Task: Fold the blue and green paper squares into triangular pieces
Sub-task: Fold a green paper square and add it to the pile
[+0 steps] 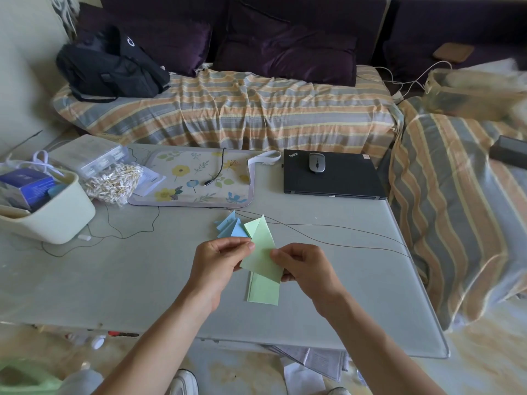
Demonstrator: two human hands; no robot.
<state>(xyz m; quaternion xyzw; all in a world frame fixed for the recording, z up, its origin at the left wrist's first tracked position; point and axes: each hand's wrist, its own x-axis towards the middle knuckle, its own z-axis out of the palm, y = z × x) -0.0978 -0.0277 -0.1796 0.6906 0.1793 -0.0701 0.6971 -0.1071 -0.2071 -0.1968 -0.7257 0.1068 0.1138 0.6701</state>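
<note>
A light green paper (261,252), partly folded with a pointed top, is held above the table between both hands. My left hand (219,262) pinches its left edge with thumb and fingers. My right hand (303,269) pinches its right edge. Under it on the table lies a flat stack of green paper strips (263,292). Just behind the hands sits a small pile of folded blue triangular pieces (229,227), one with a green piece beside it.
A cream bin (54,220) with boxes stands at the left, a bag of cotton swabs (112,182) and a floral mat (196,178) behind. A black laptop (330,178) with a mouse (316,162) sits back right. Thin cables (342,238) cross the grey table (114,280).
</note>
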